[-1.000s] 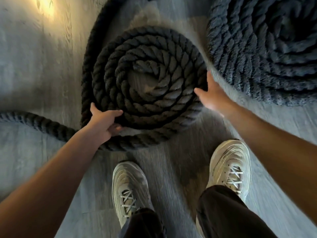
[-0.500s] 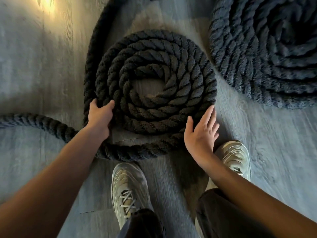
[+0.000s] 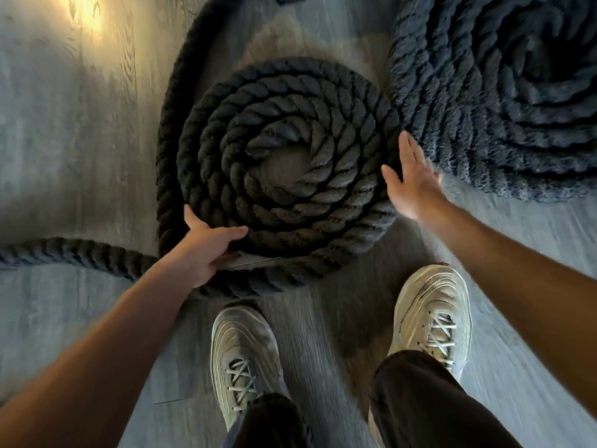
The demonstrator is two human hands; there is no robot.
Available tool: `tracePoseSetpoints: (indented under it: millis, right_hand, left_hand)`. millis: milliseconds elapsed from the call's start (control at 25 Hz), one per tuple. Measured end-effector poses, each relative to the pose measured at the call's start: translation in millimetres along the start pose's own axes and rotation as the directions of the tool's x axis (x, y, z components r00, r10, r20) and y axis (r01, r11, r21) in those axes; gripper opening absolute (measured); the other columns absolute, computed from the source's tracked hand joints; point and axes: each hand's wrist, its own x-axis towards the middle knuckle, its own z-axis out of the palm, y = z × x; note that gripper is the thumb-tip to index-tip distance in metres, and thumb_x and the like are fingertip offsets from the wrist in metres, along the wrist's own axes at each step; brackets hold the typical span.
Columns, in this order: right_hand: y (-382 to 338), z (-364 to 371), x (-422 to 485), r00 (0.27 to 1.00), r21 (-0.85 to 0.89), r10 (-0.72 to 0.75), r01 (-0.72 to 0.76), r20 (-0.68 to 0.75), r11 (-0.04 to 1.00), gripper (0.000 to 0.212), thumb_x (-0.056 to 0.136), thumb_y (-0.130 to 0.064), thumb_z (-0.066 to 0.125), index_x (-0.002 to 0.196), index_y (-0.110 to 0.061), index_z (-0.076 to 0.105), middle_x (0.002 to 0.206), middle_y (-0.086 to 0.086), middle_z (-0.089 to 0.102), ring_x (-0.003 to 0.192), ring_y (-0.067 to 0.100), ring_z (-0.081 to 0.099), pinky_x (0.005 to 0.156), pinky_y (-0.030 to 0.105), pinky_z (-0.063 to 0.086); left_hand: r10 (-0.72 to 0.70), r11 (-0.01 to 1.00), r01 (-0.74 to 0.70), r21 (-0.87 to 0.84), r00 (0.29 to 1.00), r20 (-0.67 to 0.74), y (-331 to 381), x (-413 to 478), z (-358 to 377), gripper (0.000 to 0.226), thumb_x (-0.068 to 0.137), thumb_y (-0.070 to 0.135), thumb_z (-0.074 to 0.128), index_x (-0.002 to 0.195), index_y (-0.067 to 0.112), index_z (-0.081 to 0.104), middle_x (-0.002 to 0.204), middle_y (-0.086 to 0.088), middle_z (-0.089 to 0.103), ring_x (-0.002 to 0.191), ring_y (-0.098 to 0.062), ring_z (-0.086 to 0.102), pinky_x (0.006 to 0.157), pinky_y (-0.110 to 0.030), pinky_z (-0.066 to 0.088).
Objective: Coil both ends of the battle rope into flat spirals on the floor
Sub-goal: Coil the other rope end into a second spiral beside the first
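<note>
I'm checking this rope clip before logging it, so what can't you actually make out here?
- Second coil: cut off by the top and right edges of the head view.
- Loose rope: runs off the left edge, its length unknown.
- Left hand: fingers tucked under the near coil, grip hidden.
- Right hand: motion-blurred, contact with the coil unclear.

Thick twisted-fibre battle rope [image 3: 290, 176], dark and matt, coils before me; the second coil [image 3: 504, 101] at two o'clock looks fuzzier. The grey wood-grain floor [image 3: 64, 156] has a soft sheen. My pale sneakers [image 3: 433, 315] look faintly glossy.
</note>
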Motion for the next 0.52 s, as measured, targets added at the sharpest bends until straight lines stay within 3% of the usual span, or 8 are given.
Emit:
tracePoseSetpoints:
  millis: [80, 160, 240, 320, 400, 520]
  right_hand:
    - [0, -14, 18, 0.998, -0.019, -0.001, 0.002, 0.066, 1.0, 0.067, 0.106, -0.039, 0.035, 0.159, -0.029, -0.005, 0.167, -0.011, -0.006, 0.152, 0.027, 0.011, 0.119, 0.06, 0.009]
    - [-9, -8, 16, 0.999, -0.054, 0.042, -0.043, -0.021, 0.998, 0.062, 0.107, -0.034, 0.031, 0.16, -0.028, -0.002, 0.167, -0.01, -0.003, 0.15, 0.029, 0.015, 0.119, 0.056, 0.016]
    - [-25, 13, -7, 0.975, 0.022, 0.118, -0.116, -0.189, 0.993, 0.06, 0.106, -0.031, 0.028, 0.16, -0.023, 0.003, 0.166, 0.0, 0.006, 0.148, 0.031, 0.019, 0.118, 0.052, 0.02]
    - [-37, 43, -48, 0.938, 0.145, 0.204, -0.168, -0.282, 0.975, 0.062, 0.105, -0.032, 0.028, 0.16, -0.016, 0.006, 0.165, 0.011, 0.01, 0.146, 0.034, 0.02, 0.116, 0.05, 0.021]
    - [-40, 68, -87, 0.93, 0.194, 0.212, -0.158, -0.299, 0.968, 0.065, 0.104, -0.034, 0.032, 0.159, -0.009, 0.006, 0.165, 0.015, 0.005, 0.146, 0.037, 0.02, 0.115, 0.049, 0.022]
    - [-35, 84, -117, 0.96, 0.26, 0.16, -0.098, -0.231, 0.961, 0.071, 0.104, -0.031, 0.038, 0.158, -0.004, 0.002, 0.165, 0.017, -0.006, 0.148, 0.037, 0.019, 0.115, 0.046, 0.031]
  left_hand:
    - [-0.046, 0.999, 0.046, 0.006, 0.999, 0.028, -16, -7, 16, 0.137, 0.079, 0.014, 0.087, 0.152, 0.053, -0.023, 0.129, -0.004, 0.049, 0.077, -0.03, 0.077, 0.063, -0.041, 0.063]
    - [-0.055, 0.998, 0.056, -0.012, 0.998, 0.019, -26, -9, 26, 0.136, 0.081, 0.017, 0.086, 0.152, 0.048, -0.025, 0.132, -0.011, 0.054, 0.078, -0.032, 0.077, 0.065, -0.043, 0.064]
    - [-0.06, 0.996, 0.057, -0.069, 0.997, -0.048, -22, -8, 27, 0.129, 0.08, 0.03, 0.087, 0.157, 0.045, -0.015, 0.139, -0.012, 0.051, 0.095, -0.038, 0.073, 0.076, -0.051, 0.063]
    - [-0.023, 1.0, 0.02, -0.016, 0.974, -0.226, -11, 3, 19, 0.115, 0.08, 0.047, 0.083, 0.158, 0.042, -0.001, 0.151, -0.011, 0.04, 0.119, -0.038, 0.058, 0.095, -0.051, 0.053]
    - [0.093, 0.996, -0.081, 0.049, 0.938, -0.333, -3, 16, 9, 0.098, 0.088, 0.048, 0.075, 0.158, 0.042, 0.008, 0.159, -0.012, 0.031, 0.124, -0.034, 0.049, 0.094, -0.043, 0.043]
    - [0.278, 0.96, -0.241, 0.145, 0.889, -0.364, 1, 38, -3, 0.081, 0.097, 0.044, 0.065, 0.16, 0.04, 0.013, 0.163, -0.009, 0.031, 0.136, -0.031, 0.046, 0.093, -0.037, 0.041]
